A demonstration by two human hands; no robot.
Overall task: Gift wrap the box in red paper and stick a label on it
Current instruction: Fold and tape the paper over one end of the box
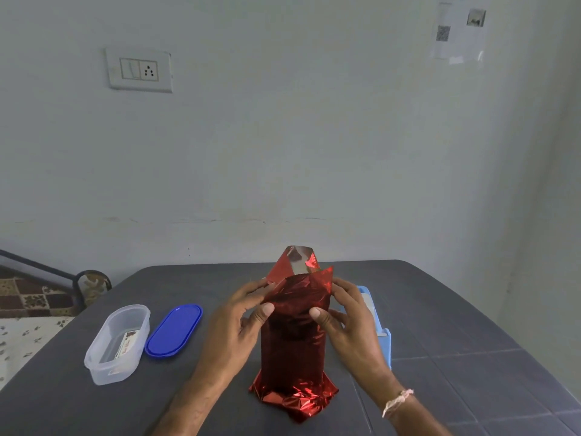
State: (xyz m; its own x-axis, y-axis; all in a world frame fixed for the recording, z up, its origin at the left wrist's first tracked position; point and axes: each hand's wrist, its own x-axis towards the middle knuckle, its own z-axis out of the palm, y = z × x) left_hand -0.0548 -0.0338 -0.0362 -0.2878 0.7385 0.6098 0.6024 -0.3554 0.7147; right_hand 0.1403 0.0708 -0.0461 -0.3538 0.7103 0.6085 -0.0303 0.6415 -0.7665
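Both hands clamp the red paper (294, 335) near its top, left hand (243, 316) and right hand (347, 314) on opposite sides with thumbs on the near face. Between them the box stands upright, hidden in foil. The tall parcel may tip on its crumpled base, or the foil may tear. A blue dispenser (379, 322) crowds the right hand. A blue lid (174, 330) and a clear tub (118, 344) lie left of the left hand. Bare table (471, 309) opens to the right.
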